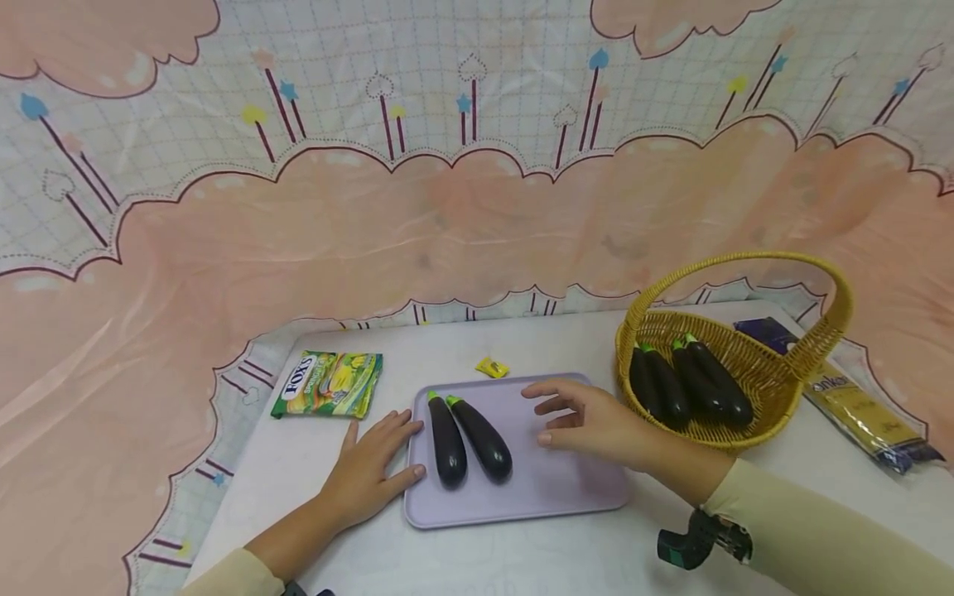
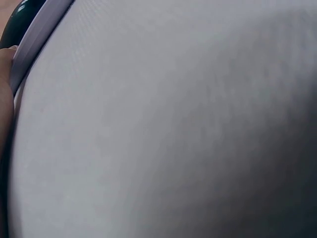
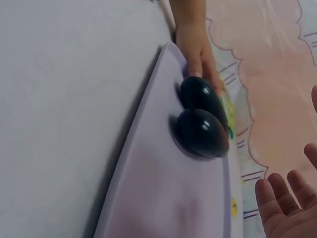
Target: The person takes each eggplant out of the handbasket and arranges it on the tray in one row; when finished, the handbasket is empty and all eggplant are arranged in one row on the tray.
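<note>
Two dark eggplants with green stems, a left one (image 1: 449,447) and a right one (image 1: 483,440), lie side by side on the left half of a lilac tray (image 1: 551,488). My left hand (image 1: 368,468) rests flat at the tray's left edge, its fingers spread and fingertips right at the rim. Over the tray's right half hovers my right hand (image 1: 577,418), fingers loosely bent, holding nothing. In the right wrist view the two eggplants (image 3: 200,131) show their rounded ends, with the right hand's fingers (image 3: 292,198) at the lower right.
A yellow wicker basket (image 1: 782,414) with several eggplants stands right of the tray. A blue and gold packet (image 1: 864,410) lies beyond it. At the left is a green FOX'S candy bag (image 1: 328,385); a small yellow wrapped candy (image 1: 492,367) lies behind the tray.
</note>
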A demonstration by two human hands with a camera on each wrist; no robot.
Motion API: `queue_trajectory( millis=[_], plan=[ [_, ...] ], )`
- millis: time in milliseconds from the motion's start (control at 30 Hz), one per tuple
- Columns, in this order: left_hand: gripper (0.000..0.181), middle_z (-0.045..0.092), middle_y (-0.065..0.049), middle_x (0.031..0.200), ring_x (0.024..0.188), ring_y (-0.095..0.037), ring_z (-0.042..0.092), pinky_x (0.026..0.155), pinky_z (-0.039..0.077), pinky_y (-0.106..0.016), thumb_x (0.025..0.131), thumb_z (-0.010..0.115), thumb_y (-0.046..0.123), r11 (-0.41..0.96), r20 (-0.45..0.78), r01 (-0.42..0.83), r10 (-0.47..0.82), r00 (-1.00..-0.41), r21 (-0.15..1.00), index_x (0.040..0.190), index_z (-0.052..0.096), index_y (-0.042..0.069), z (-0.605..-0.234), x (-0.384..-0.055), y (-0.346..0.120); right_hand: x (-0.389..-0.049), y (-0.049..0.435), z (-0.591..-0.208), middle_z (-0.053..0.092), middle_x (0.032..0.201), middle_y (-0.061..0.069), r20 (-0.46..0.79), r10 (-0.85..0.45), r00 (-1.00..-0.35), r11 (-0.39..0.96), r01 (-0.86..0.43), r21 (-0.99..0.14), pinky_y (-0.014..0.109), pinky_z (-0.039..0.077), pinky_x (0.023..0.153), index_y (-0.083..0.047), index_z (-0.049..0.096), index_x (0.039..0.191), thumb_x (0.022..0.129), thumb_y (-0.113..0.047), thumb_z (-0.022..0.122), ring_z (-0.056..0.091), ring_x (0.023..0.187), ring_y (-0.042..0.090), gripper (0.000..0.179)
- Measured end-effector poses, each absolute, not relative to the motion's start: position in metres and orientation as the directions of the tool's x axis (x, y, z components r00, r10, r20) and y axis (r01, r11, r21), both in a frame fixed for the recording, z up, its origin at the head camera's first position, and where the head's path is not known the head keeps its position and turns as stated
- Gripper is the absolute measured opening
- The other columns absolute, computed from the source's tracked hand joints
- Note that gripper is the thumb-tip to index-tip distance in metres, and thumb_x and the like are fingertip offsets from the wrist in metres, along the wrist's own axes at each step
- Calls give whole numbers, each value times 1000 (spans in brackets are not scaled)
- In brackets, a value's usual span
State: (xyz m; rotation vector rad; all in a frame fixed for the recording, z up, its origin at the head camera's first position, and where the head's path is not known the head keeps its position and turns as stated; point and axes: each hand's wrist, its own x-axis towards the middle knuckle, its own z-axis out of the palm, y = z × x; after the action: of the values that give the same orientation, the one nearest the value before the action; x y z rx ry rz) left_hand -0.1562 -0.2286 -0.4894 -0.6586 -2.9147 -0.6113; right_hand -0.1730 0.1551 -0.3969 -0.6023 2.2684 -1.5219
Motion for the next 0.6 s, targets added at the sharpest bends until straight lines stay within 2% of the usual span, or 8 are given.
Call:
queue_trajectory(
  millis=[233, 600],
  plan=[
    [68, 46, -10, 167, 157, -36, 37, 121, 5, -80, 100, 69, 56, 830, 167, 424, 389, -906, 363, 156, 56, 21, -488, -156, -228, -170, 180, -386, 57, 151, 7, -15, -522, -853, 360, -204, -911, 47, 55, 108, -21, 60, 149, 96, -26, 83, 58, 137, 35, 58],
    [68, 46, -10, 166, 156, -36, 37, 121, 6, -79, 100, 69, 56, 838, 161, 421, 389, -907, 346, 157, 55, 21, -489, -156, -229, -164, 219, -381, 56, 153, 7, 26, -520, -854, 376, -256, -891, 33, 55, 106, -21, 58, 150, 97, -24, 81, 58, 137, 36, 57]
  ],
)
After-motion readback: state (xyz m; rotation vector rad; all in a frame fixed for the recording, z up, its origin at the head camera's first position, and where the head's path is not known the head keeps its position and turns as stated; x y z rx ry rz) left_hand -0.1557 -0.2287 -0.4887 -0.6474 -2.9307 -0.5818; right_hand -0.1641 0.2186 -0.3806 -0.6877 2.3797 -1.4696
